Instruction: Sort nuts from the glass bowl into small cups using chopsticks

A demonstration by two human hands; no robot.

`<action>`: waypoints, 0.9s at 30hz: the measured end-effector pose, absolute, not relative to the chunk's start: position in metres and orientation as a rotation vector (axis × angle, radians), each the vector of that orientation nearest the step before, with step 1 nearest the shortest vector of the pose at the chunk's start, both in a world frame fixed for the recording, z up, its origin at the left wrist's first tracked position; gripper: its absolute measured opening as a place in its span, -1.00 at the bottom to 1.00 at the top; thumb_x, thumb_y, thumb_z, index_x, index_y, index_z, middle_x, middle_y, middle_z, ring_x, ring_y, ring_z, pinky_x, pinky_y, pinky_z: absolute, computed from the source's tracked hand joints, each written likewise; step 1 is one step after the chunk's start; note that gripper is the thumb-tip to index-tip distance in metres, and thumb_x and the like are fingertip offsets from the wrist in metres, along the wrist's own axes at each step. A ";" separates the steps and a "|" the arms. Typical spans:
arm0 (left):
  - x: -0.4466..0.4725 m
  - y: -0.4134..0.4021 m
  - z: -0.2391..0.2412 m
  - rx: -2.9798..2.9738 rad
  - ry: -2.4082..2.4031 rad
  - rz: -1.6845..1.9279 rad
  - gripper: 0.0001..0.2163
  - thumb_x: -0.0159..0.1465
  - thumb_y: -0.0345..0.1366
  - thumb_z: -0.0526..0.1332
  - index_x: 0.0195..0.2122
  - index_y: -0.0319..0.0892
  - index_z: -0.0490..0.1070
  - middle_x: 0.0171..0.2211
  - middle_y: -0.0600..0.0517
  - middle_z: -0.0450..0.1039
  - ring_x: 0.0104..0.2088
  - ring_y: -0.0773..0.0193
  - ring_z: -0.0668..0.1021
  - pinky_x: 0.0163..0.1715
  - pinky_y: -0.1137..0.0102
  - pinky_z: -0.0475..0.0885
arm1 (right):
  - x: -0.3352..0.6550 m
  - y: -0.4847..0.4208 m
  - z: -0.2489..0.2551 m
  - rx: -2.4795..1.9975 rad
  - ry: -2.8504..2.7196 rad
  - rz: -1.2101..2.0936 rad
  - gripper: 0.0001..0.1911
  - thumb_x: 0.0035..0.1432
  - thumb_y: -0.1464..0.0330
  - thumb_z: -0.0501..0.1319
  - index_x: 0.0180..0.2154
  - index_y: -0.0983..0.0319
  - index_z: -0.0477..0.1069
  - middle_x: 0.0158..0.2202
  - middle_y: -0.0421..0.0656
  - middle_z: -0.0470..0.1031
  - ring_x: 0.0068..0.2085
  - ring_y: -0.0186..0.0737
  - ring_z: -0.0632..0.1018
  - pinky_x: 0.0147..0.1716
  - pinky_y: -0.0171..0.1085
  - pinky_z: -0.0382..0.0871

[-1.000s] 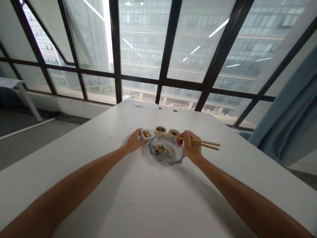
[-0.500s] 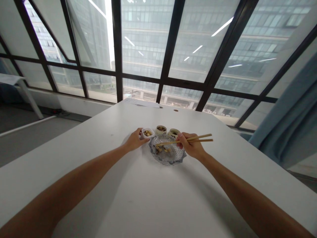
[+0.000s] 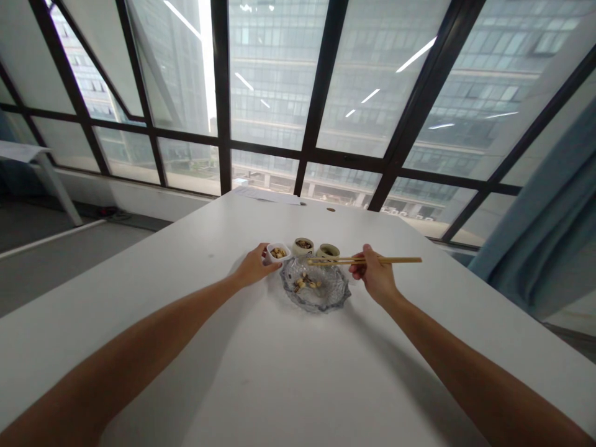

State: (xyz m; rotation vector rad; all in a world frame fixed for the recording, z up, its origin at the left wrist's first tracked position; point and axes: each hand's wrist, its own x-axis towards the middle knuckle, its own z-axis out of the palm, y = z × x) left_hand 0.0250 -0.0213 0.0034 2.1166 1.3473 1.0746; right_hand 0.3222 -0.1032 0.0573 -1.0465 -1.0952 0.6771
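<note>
Since the earlier frame, your right hand [image 3: 375,274] shifts rightward, drawing the tips of two slim, pale wooden chopsticks [image 3: 401,260] away from the food.

From the left, your left hand [image 3: 255,266] has thumb and fingers clasped round a small white square cup [image 3: 285,259] of yellowish pieces on the smooth white table [image 3: 279,360]. Next stands a round cream cup [image 3: 302,252] with dark contents. In front lies a clear, scalloped glass bowl [image 3: 333,289], holding tan and dark food pieces [image 3: 307,284] toward its left side. Behind it sits a second round cream cup [image 3: 321,254], partly covered by the chopsticks. Your right hand grips these near level, tips over the bowl's far side; you cannot tell whether they pinch anything.

The step in hand looks like sorting pieces with chopsticks while you steady the white cup. A pick from the bowl calls for parting the tips, lowering them and pinching gently.

Dark marks show on the first cream cup, too small to read; no brand is legible.
</note>
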 end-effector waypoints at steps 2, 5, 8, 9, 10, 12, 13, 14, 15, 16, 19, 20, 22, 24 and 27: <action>0.025 -0.023 0.005 2.115 1.354 1.076 -0.49 0.09 -0.05 0.35 0.01 -0.17 0.36 -0.18 -0.05 0.53 -0.22 0.16 0.57 -0.21 0.33 0.45 | 0.333 -0.103 0.052 -1.052 -1.026 0.706 -0.41 -0.05 -0.16 0.33 -0.54 0.26 0.39 -0.71 -0.15 0.42 -0.73 -0.34 0.38 -0.81 -0.39 0.23; 0.025 -0.024 0.006 2.102 1.352 1.070 -0.49 0.09 -0.05 0.35 0.01 -0.17 0.36 -0.18 -0.06 0.53 -0.23 0.16 0.57 -0.23 0.33 0.45 | 0.345 -0.106 0.045 -1.067 -0.997 0.692 -0.43 -0.06 -0.14 0.34 -0.54 0.27 0.40 -0.71 -0.14 0.43 -0.72 -0.32 0.40 -0.80 -0.39 0.23; 0.025 -0.023 0.006 2.091 1.346 1.072 -0.47 0.08 -0.04 0.36 0.02 -0.17 0.36 -0.18 -0.07 0.54 -0.24 0.16 0.58 -0.23 0.33 0.46 | 0.350 -0.112 0.038 -1.063 -0.984 0.652 -0.44 0.00 -0.13 0.32 -0.52 0.27 0.40 -0.71 -0.14 0.43 -0.72 -0.32 0.40 -0.80 -0.38 0.24; 0.024 -0.023 0.005 2.090 1.342 1.072 -0.47 0.08 -0.04 0.36 0.03 -0.18 0.35 -0.17 -0.07 0.54 -0.23 0.16 0.58 -0.23 0.32 0.47 | 0.351 -0.114 0.036 -1.057 -0.972 0.639 -0.43 0.00 -0.13 0.31 -0.52 0.27 0.40 -0.70 -0.14 0.43 -0.72 -0.32 0.40 -0.80 -0.38 0.24; 0.024 -0.023 0.005 2.089 1.338 1.070 -0.46 0.08 -0.04 0.36 0.03 -0.18 0.35 -0.17 -0.08 0.54 -0.23 0.16 0.58 -0.22 0.32 0.47 | 0.351 -0.115 0.034 -1.050 -0.960 0.625 -0.43 0.00 -0.14 0.31 -0.52 0.27 0.40 -0.70 -0.15 0.44 -0.72 -0.32 0.40 -0.79 -0.38 0.24; 0.024 -0.022 0.004 2.088 1.331 1.072 -0.47 0.08 -0.04 0.35 0.02 -0.18 0.35 -0.18 -0.08 0.54 -0.22 0.15 0.58 -0.22 0.31 0.47 | 0.351 -0.119 0.031 -1.041 -0.955 0.599 -0.42 0.01 -0.15 0.30 -0.52 0.27 0.40 -0.70 -0.15 0.43 -0.72 -0.33 0.39 -0.78 -0.38 0.26; 0.024 -0.022 0.004 2.091 1.323 1.081 -0.48 0.08 -0.04 0.35 0.02 -0.17 0.36 -0.18 -0.07 0.55 -0.21 0.15 0.58 -0.20 0.31 0.47 | 0.351 -0.120 0.029 -1.041 -0.960 0.587 -0.42 0.03 -0.15 0.29 -0.51 0.27 0.40 -0.70 -0.15 0.43 -0.72 -0.34 0.39 -0.78 -0.38 0.26; 0.024 -0.021 0.003 2.097 1.313 1.096 -0.48 0.08 -0.05 0.35 0.01 -0.16 0.35 -0.18 -0.07 0.55 -0.19 0.14 0.58 -0.18 0.30 0.47 | 0.350 -0.122 0.027 -1.043 -0.965 0.574 -0.42 0.04 -0.15 0.28 -0.51 0.27 0.40 -0.70 -0.15 0.43 -0.73 -0.34 0.39 -0.77 -0.38 0.26; 0.024 -0.020 0.002 2.103 1.304 1.115 -0.49 0.08 -0.05 0.36 0.01 -0.15 0.35 -0.17 -0.06 0.55 -0.17 0.14 0.58 -0.15 0.28 0.47 | 0.350 -0.123 0.026 -1.046 -0.971 0.563 -0.42 0.06 -0.15 0.26 -0.51 0.27 0.40 -0.70 -0.14 0.43 -0.72 -0.33 0.39 -0.77 -0.37 0.27; 0.024 -0.020 0.001 2.109 1.297 1.135 -0.49 0.07 -0.06 0.36 0.01 -0.14 0.34 -0.15 -0.06 0.55 -0.14 0.14 0.57 -0.11 0.27 0.47 | 0.349 -0.124 0.024 -1.047 -0.977 0.552 -0.42 0.08 -0.14 0.25 -0.51 0.27 0.40 -0.69 -0.14 0.44 -0.72 -0.32 0.40 -0.76 -0.36 0.28; 0.023 -0.017 -0.001 2.107 1.288 1.177 -0.45 0.04 -0.10 0.38 0.03 -0.14 0.30 -0.09 -0.06 0.54 -0.08 0.14 0.56 -0.04 0.24 0.45 | 0.345 -0.129 0.020 -1.042 -0.997 0.502 -0.43 0.11 -0.14 0.22 -0.49 0.26 0.41 -0.68 -0.15 0.45 -0.70 -0.31 0.41 -0.74 -0.34 0.31; 0.023 -0.016 -0.001 2.102 1.288 1.186 -0.44 0.03 -0.12 0.38 0.04 -0.15 0.29 -0.08 -0.06 0.53 -0.07 0.14 0.56 -0.03 0.24 0.45 | 0.343 -0.132 0.019 -1.041 -1.017 0.479 -0.43 0.13 -0.15 0.20 -0.48 0.26 0.42 -0.67 -0.16 0.45 -0.70 -0.31 0.41 -0.72 -0.33 0.32; 0.023 -0.016 -0.001 2.095 1.291 1.197 -0.43 0.03 -0.14 0.38 0.05 -0.15 0.27 -0.07 -0.07 0.52 -0.05 0.13 0.55 -0.03 0.23 0.45 | 0.340 -0.138 0.017 -1.053 -1.096 0.412 -0.43 0.19 -0.14 0.15 -0.46 0.24 0.43 -0.65 -0.16 0.46 -0.68 -0.30 0.42 -0.70 -0.32 0.33; 0.023 -0.016 -0.001 2.085 1.300 1.199 -0.42 0.02 -0.16 0.38 0.06 -0.15 0.27 -0.06 -0.07 0.51 -0.05 0.13 0.55 -0.03 0.23 0.45 | 0.337 -0.145 0.016 -1.070 -1.250 0.328 -0.46 0.26 -0.10 0.10 -0.44 0.23 0.45 -0.62 -0.16 0.48 -0.65 -0.29 0.45 -0.64 -0.31 0.36; 0.023 -0.017 0.000 2.062 1.306 1.191 -0.43 0.02 -0.17 0.38 0.05 -0.13 0.27 -0.06 -0.06 0.52 -0.05 0.12 0.55 -0.02 0.22 0.45 | 0.337 -0.154 0.014 -1.092 -1.534 0.172 -0.48 0.33 -0.03 0.04 -0.43 0.19 0.48 -0.56 -0.16 0.51 -0.58 -0.26 0.50 -0.55 -0.29 0.39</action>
